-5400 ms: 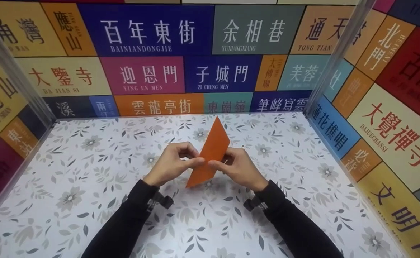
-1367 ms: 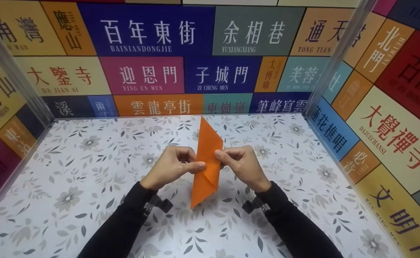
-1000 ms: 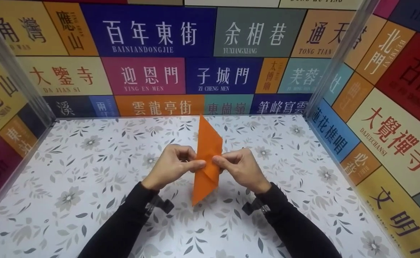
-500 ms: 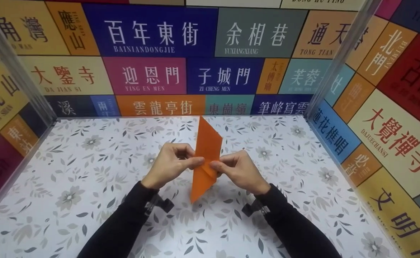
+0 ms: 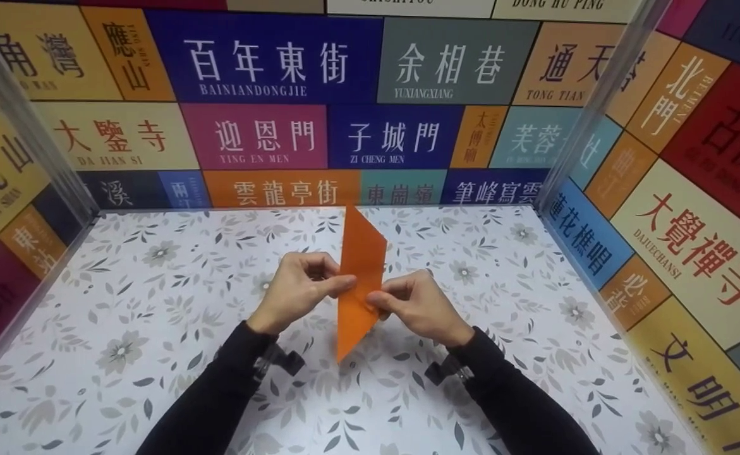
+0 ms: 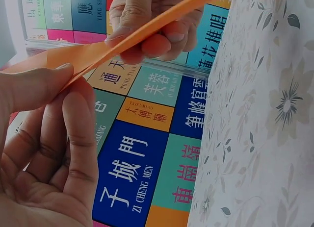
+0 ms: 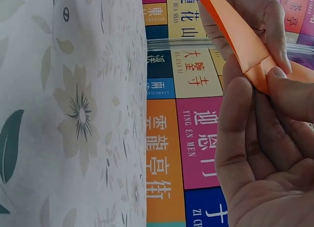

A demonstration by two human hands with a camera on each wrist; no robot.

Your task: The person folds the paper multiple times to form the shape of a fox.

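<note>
A folded sheet of orange paper (image 5: 362, 253), a long slanted shape with pointed ends, is held up over the table between both hands. My left hand (image 5: 300, 287) pinches its left edge near the middle, thumb in front and fingers behind. On the opposite edge, a little lower, my right hand (image 5: 421, 306) pinches the paper between thumb and fingers. In the left wrist view the paper (image 6: 142, 26) appears nearly edge-on, its layers pressed together at the left thumb. A crease and overlapping flap show in the paper (image 7: 255, 65) beside the right thumb in the right wrist view.
The table (image 5: 174, 379) has a white cover with grey flowers and leaves. Colourful panels with printed characters form a back wall (image 5: 262, 57) and side walls, with clear strips at the corners. Each wrist carries a small dark camera (image 5: 291, 361).
Earlier the paper leaned to the right; now it stands more upright. Over the last second my right hand has slid down its right edge, and the flap lies flatter.
</note>
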